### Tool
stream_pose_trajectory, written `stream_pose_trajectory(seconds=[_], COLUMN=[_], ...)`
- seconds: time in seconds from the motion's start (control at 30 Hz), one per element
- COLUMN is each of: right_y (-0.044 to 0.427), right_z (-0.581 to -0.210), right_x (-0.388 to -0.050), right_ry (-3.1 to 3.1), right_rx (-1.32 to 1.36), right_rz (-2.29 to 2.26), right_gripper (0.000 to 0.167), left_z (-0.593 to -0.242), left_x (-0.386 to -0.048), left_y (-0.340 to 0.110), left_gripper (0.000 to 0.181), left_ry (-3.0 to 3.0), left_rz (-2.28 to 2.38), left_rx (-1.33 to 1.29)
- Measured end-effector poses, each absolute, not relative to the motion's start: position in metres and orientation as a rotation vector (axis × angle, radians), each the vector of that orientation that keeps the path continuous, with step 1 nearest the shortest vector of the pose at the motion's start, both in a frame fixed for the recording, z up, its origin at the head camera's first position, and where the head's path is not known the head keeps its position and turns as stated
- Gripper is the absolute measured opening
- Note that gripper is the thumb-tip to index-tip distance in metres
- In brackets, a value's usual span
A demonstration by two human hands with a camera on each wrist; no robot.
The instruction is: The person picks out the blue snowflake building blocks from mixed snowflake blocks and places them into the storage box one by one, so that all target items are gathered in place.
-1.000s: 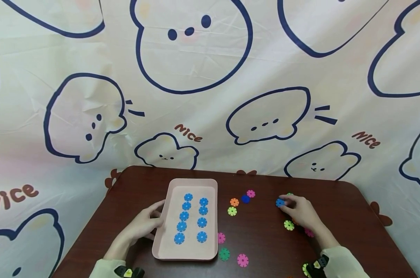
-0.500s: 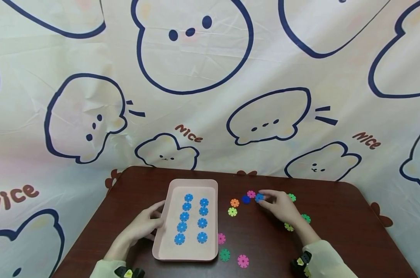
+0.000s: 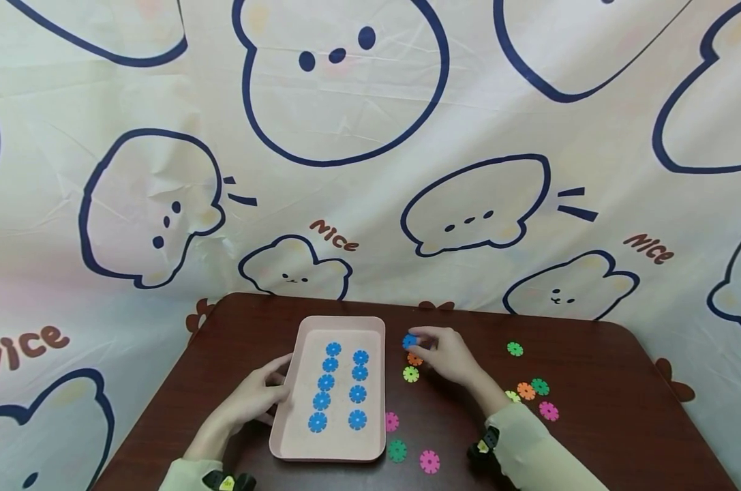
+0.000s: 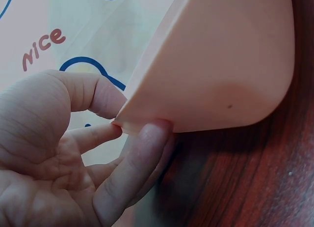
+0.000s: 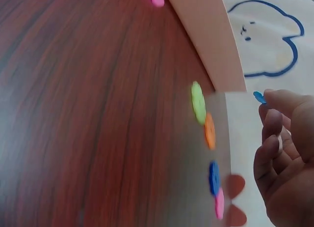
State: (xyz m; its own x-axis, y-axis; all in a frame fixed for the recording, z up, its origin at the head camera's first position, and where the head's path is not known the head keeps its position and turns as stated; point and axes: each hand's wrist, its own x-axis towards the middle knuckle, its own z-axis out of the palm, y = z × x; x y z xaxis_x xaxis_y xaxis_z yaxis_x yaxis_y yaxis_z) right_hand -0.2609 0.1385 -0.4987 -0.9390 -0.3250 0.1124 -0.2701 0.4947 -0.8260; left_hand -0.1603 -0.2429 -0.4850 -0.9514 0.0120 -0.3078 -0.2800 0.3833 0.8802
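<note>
A pale pink rectangular tray (image 3: 339,444) lies on the table, bearing two columns of light blue notched discs (image 3: 321,401). My left hand (image 3: 256,394) holds the tray's left rim; the left wrist view has the thumb on one side and fingers under the edge. My right hand (image 3: 448,353) pinches a blue notched disc (image 3: 410,341) between thumb and fingertips, just right of the tray's far right corner. In the right wrist view that disc (image 5: 259,97) appears edge-on. Beneath the right hand are an orange disc (image 3: 414,359) and a lime disc (image 3: 410,374).
Pink discs (image 3: 429,462) and a dark green one (image 3: 397,450) lie near the tray's lower right. Farther right are more loose discs, among them orange (image 3: 526,391), pink (image 3: 549,410) and green (image 3: 515,349). A patterned cloth (image 3: 376,204) hangs behind the brown table (image 3: 615,382).
My right hand has carried the blue disc leftward, from the right-hand group of discs to beside the tray. The left hand and tray have stayed in place.
</note>
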Motion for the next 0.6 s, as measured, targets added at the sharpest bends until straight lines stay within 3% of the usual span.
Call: stream_pose_trajectory(seconds=[0.6], right_y=[0.064], right_z=[-0.507], right_x=[-0.279], right_ry=[2.652], right_rx=[-0.698], right_rz=[-1.351], right_gripper=[0.042], left_z=[-0.485], left_x=[-0.159], left_y=[-0.243], left_gripper=[0.071], left_ry=[2.379], left_rz=[1.606], left_rx=[-0.239])
